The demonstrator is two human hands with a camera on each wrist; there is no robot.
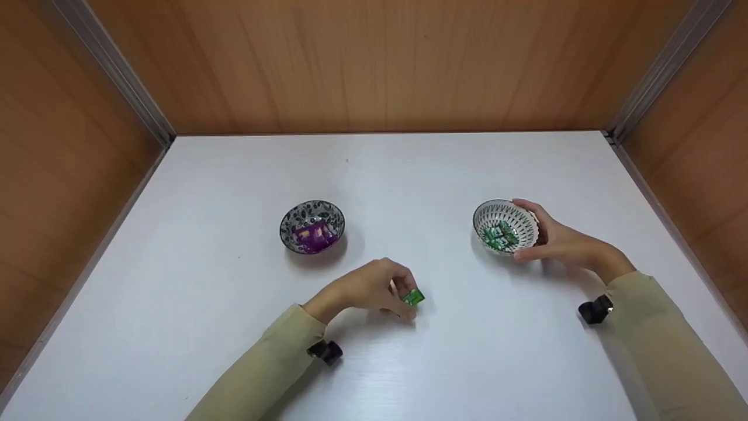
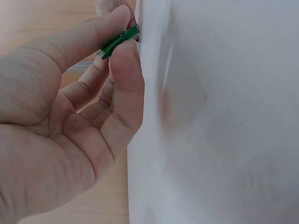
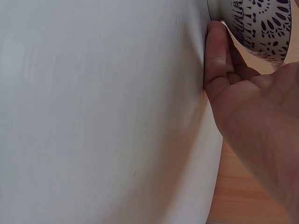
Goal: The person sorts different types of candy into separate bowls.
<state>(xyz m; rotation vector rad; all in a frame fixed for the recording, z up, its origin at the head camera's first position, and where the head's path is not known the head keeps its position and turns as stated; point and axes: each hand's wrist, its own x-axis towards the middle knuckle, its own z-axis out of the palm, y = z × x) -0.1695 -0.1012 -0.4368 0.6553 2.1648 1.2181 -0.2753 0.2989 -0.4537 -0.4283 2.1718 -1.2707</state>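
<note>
Between thumb and fingertip, my left hand [image 1: 380, 289] pinches a small green wrapped candy [image 1: 414, 297], low over the white table. The left wrist view shows the candy [image 2: 119, 42] edge-on at the fingertips, the other fingers curled below. On the right, my right hand [image 1: 558, 240] holds the side of a white patterned bowl [image 1: 520, 219], thumb at the near side and fingers at the far side. Several green wrapped candies [image 1: 501, 236] lie inside it. Seen from the right wrist, the bowl [image 3: 261, 23] has a dark leaf pattern outside, with fingers beside its base.
A dark-patterned bowl [image 1: 311, 210] with purple wrapped candies [image 1: 316, 236] stands left of centre, beyond the left hand. Wooden panels [image 1: 385, 70] with metal corner strips close the white table [image 1: 409, 169] in at the back and both sides.
</note>
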